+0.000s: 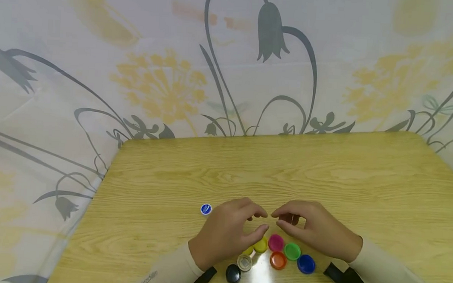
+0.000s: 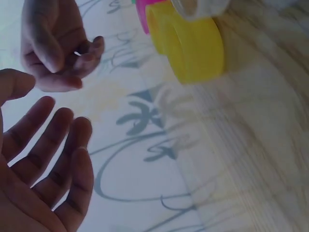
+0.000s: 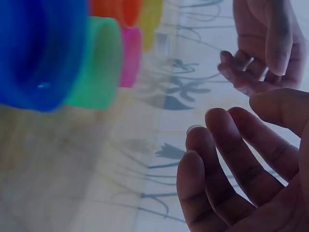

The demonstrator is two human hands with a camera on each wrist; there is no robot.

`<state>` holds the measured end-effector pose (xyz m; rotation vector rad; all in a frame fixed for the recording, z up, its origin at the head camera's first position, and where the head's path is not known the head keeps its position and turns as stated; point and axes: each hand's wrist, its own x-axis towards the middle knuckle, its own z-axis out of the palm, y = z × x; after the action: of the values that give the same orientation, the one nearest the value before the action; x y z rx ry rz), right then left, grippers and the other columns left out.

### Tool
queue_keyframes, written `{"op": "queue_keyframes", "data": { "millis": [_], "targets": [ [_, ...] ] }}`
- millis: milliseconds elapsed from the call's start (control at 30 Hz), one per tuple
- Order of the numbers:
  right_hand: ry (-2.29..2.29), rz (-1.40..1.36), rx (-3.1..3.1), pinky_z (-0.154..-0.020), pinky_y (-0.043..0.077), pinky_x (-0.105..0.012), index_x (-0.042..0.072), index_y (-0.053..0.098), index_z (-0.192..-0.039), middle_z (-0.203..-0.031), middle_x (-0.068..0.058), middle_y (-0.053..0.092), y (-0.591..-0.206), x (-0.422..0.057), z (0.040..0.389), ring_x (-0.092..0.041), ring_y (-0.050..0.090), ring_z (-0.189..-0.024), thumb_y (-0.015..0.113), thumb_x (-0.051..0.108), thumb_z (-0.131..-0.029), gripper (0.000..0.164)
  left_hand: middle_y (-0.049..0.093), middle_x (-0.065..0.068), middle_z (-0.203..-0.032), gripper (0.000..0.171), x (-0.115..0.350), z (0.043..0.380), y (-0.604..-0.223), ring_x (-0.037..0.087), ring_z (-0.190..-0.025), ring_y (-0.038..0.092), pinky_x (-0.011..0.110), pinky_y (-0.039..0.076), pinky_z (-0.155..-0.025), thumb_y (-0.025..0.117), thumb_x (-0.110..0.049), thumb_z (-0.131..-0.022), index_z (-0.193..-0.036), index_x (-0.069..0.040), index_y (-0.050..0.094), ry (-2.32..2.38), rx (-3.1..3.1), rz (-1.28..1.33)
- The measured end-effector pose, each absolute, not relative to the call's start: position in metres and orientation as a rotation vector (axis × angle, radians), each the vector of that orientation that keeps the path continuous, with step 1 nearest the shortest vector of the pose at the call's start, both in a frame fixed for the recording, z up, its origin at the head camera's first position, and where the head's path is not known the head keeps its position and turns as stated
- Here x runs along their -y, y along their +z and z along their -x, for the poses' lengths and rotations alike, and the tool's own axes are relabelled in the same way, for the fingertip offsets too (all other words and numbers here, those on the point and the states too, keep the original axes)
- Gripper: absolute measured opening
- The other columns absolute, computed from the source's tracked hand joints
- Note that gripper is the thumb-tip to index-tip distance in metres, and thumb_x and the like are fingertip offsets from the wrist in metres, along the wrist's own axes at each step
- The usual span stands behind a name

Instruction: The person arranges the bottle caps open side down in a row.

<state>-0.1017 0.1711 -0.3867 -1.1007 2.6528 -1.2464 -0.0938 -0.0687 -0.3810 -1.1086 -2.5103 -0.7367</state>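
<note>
My left hand (image 1: 231, 225) and right hand (image 1: 318, 229) hover facing each other just beyond a cluster of small round plastic pots, fingers loosely bent. Both are empty; a narrow gap separates their fingertips. Closest to the left hand are a yellow pot (image 1: 261, 244), a second yellow one (image 1: 248, 250) partly hidden by that hand, a clear pot (image 1: 244, 262) and a black one (image 1: 233, 274). Toward the right hand are pink (image 1: 276, 243), green (image 1: 292, 251), orange (image 1: 278, 260) and blue (image 1: 306, 264) pots. Beyond the left hand lies a blue-and-white disc (image 1: 206, 209).
The wood-grain table (image 1: 217, 171) reaches back to a wall covering (image 1: 237, 73) printed with grey and yellow flowers. Black camera straps (image 1: 344, 276) hang by both wrists. A bright reflection shows on the tabletop near the pots.
</note>
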Motion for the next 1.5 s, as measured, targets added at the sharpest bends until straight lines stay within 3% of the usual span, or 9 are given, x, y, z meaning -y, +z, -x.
{"op": "queue_keyframes", "data": {
  "millis": [167,333,567,800,1133,1500],
  "targets": [
    [-1.262,1.117,-2.652,-0.068,0.054,-0.022,0.013,0.072,-0.107,-0.091,0.008,0.071,-0.399,-0.179,0.102,0.003,0.059,-0.080,0.068,0.011,-0.095,0.013,0.073,-0.007,-0.095,0.021,0.056,0.093,-0.384,0.007,-0.084,0.067,0.021,0.054,-0.077,0.076,-0.033,-0.088,-0.102,-0.018,0.073,-0.667,2.601,1.127],
    [-1.247,1.097,-2.607,-0.069,0.054,-0.023,0.011,0.072,-0.106,-0.092,0.009,0.070,-0.404,-0.182,0.106,0.003,0.060,-0.081,0.069,0.013,-0.095,0.012,0.073,-0.007,-0.093,0.019,0.055,0.092,-0.391,0.005,-0.082,0.067,0.025,0.055,-0.076,0.076,-0.033,-0.088,-0.100,-0.018,0.074,-0.595,2.693,1.123],
    [-1.174,1.042,-2.424,-0.079,0.058,-0.025,0.009,0.071,-0.113,-0.105,0.005,0.071,-0.412,-0.182,0.104,-0.004,0.066,-0.094,0.070,0.026,-0.095,0.024,0.075,-0.009,-0.093,0.016,0.055,0.092,-0.402,0.003,-0.082,0.066,0.021,0.051,-0.073,0.074,-0.032,-0.090,-0.099,-0.020,0.076,-0.552,2.798,1.137],
    [-1.087,1.069,-2.451,-0.082,0.056,-0.025,0.018,0.072,-0.114,-0.105,0.013,0.069,-0.415,-0.181,0.103,-0.002,0.064,-0.095,0.069,0.035,-0.095,0.025,0.074,-0.008,-0.093,0.021,0.054,0.091,-0.406,0.004,-0.082,0.064,0.019,0.049,-0.072,0.073,-0.037,-0.091,-0.101,-0.019,0.077,-0.563,2.845,1.157],
    [-1.003,1.109,-2.500,-0.086,0.054,-0.027,0.023,0.072,-0.114,-0.106,0.018,0.068,-0.418,-0.179,0.104,0.000,0.061,-0.097,0.073,0.033,-0.092,0.024,0.073,-0.010,-0.093,0.020,0.054,0.092,-0.408,0.004,-0.083,0.060,0.018,0.047,-0.073,0.077,-0.036,-0.087,-0.099,-0.021,0.077,-0.572,2.876,1.163],
    [-1.029,0.977,-2.489,-0.081,0.054,-0.024,0.022,0.074,-0.109,-0.102,0.017,0.069,-0.419,-0.179,0.098,0.002,0.061,-0.092,0.074,0.032,-0.091,0.021,0.073,-0.010,-0.092,0.018,0.048,0.090,-0.411,0.003,-0.080,0.057,0.016,0.045,-0.069,0.079,-0.034,-0.085,-0.099,-0.021,0.078,-0.583,2.883,1.144]
  ]
}}
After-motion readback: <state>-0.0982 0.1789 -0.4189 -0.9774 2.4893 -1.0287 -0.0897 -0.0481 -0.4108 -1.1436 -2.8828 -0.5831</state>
